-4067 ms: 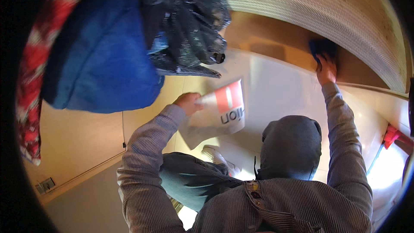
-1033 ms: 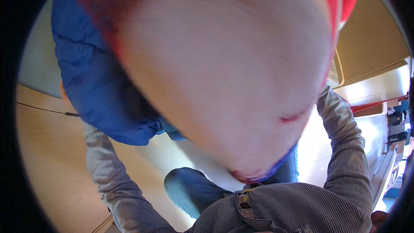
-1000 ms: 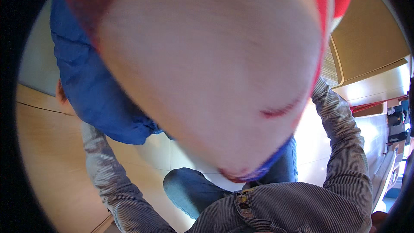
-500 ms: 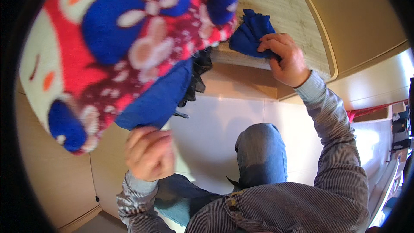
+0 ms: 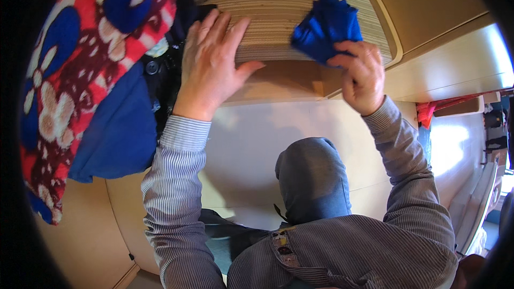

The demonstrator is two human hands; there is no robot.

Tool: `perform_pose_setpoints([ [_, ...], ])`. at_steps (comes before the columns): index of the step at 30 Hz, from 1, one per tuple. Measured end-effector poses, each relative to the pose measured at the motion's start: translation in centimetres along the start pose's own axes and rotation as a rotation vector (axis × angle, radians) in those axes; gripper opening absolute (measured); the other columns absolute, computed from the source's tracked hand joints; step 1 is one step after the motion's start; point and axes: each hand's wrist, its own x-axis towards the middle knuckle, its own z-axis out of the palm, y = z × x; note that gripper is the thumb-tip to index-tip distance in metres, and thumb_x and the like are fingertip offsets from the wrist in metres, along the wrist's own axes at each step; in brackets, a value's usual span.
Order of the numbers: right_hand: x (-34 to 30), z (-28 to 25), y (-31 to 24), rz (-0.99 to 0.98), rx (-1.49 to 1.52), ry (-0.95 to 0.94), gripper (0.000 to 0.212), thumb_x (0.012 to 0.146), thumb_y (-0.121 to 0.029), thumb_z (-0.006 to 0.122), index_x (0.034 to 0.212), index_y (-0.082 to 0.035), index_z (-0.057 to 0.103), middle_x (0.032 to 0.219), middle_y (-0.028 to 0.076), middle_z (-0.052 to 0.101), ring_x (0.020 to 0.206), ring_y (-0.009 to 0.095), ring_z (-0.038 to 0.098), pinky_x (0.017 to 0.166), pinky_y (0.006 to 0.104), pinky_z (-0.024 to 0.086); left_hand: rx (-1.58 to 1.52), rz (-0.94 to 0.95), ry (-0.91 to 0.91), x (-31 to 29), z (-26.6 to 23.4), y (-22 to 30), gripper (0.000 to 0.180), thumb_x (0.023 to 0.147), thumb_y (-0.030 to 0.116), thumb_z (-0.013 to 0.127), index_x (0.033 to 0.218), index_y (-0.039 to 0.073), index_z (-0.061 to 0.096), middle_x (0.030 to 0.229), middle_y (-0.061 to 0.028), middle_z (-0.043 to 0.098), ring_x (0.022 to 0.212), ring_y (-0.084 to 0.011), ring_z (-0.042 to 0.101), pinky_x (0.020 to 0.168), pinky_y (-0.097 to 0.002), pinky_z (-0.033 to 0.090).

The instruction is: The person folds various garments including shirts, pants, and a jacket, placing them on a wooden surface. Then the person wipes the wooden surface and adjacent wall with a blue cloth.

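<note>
My right hand (image 5: 364, 75) pinches the near corner of a crumpled blue cloth (image 5: 326, 29), which lies against the woven-patterned surface of a wooden shelf (image 5: 267, 16). Fingers spread, my left hand (image 5: 211, 64) is held flat at the left part of that shelf, beside a heap of clothes, with nothing in its grasp. In the heap, a red, white and blue plush fabric with a bunny-and-bow print (image 5: 101, 48) drapes over a dark blue garment (image 5: 118, 128). A black garment with a button (image 5: 152, 68) shows next to my left wrist.
A raised wooden rim (image 5: 393, 27) edges the shelf on the right, with a cabinet panel (image 5: 439, 5) beyond it. Below lies a pale floor (image 5: 241, 144), where my bent knee (image 5: 316, 176) stands. Red cloth (image 5: 425, 112) hangs at the far right.
My left hand has let go of the clothes and moved up and right to the shelf, its fingers spreading. The plush fabric has shifted left. My right hand still holds the blue cloth.
</note>
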Motion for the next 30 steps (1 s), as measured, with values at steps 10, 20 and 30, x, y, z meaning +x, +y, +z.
perform_pose_setpoints([
  [10, -10.2, 1.8, 5.6, -0.064, -0.265, -0.275, 0.030, 0.057, -0.004, 0.057, 0.085, -0.012, 0.064, 0.091, 0.002, 0.060, 0.088, 0.021, 0.053, 0.073, 0.0358, 0.041, 0.051, 0.034, 0.118, -1.0, 1.5, -0.4, 0.063, 0.060, 0.027, 0.073, 0.118, 0.014, 0.051, 0.122, -0.0113, 0.050, 0.115, -0.0303, 0.042, 0.095, -0.0431, 0.031],
  [20, -12.0, 2.3, 3.4, 0.247, 0.050, -0.363, 0.033, 0.052, 0.007, 0.051, 0.076, -0.013, 0.064, 0.086, -0.001, 0.063, 0.086, 0.021, 0.054, 0.074, 0.0343, 0.042, 0.031, 0.004, 0.078, -0.9, 1.1, -0.1, 0.061, 0.062, 0.025, 0.072, 0.118, 0.013, 0.051, 0.121, -0.0131, 0.049, 0.116, -0.0321, 0.040, 0.096, -0.0459, 0.030],
  [30, -0.2, -15.1, 2.6, 0.252, -0.394, 0.650, 0.034, 0.066, 0.004, 0.052, 0.098, -0.002, 0.059, 0.111, 0.018, 0.053, 0.104, 0.036, 0.048, 0.090, 0.0439, 0.036, -0.442, 0.159, 0.169, 8.2, -2.3, 7.6, 0.061, 0.071, 0.032, 0.068, 0.122, 0.006, 0.046, 0.119, -0.0170, 0.049, 0.111, -0.0304, 0.046, 0.095, -0.0446, 0.030],
])
